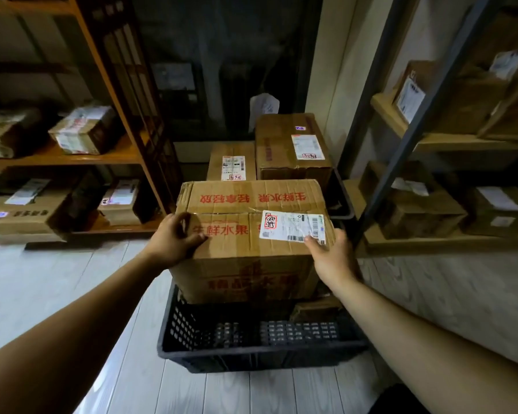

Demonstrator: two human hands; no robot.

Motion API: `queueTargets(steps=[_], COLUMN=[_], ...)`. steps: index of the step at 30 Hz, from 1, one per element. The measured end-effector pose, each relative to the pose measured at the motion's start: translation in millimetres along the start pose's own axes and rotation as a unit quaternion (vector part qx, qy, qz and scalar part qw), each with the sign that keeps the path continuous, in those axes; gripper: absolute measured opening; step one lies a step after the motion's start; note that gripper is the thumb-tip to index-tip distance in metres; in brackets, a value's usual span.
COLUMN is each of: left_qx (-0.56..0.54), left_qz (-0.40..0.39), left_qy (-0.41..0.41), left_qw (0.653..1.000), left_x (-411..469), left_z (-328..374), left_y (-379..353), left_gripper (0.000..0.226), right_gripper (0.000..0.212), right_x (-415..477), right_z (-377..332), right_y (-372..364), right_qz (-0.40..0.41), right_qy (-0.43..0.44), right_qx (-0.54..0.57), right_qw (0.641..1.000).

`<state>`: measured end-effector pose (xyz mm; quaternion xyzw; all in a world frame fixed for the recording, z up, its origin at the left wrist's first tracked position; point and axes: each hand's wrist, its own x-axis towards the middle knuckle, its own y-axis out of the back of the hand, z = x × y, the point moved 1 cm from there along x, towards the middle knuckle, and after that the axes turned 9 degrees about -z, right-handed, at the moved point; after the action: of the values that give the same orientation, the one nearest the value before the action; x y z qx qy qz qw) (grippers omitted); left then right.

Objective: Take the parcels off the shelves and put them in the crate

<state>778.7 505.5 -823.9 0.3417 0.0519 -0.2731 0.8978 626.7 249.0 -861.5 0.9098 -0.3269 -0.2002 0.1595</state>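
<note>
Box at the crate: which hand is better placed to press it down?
Left, probably: the left hand reaches over the box top; the right hand grips its near right corner.

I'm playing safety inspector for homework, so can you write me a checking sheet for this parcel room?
Surface: pale plank floor; the black crate stands on it.
Job's things: big box with red print, its bottom inside the crate's far end; a small parcel lies in the crate beside it.
Clutter: labelled boxes stand behind the crate.
Hands: left hand grips the big box's left top edge; right hand grips its right corner, thumb on the label.
Cables: nothing seen.
Surroundings: wooden shelves on the left and right shelves, both holding parcels; the room is dim.
</note>
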Motion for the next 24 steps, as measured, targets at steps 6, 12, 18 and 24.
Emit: queueTargets(steps=[6, 12, 18, 24], left_qx=[0.248, 0.361, 0.399, 0.335], left_qz=[-0.015, -0.051, -0.093, -0.13], left_qy=[0.004, -0.004, 0.037, 0.089], left_qw=[0.969, 0.931, 0.911, 0.929], left_x=[10.2, 14.7, 16.5, -8.5], left_z=[-9.3, -10.7, -2.2, 67.7], left_y=[-5.7, -6.1, -4.5, 33.1], left_gripper=[0.062, 0.07, 0.074, 0.075], right_gripper=[0.059, 0.054, 0.055, 0.06], right_x=[-3.2, 0.9, 3.3, -17.4], right_z=[-16.5, -21.8, -29.0, -94.0], right_y=[-3.6, -6.8, -8.3, 31.7], right_qz=[-0.034, -0.1, -0.141, -0.179], right_qy=[0.131, 0.121, 0.072, 0.01], right_qx=[-0.41, -0.475, -0.487, -0.483], right_qw=[0.902, 0.866, 0.859, 0.857])
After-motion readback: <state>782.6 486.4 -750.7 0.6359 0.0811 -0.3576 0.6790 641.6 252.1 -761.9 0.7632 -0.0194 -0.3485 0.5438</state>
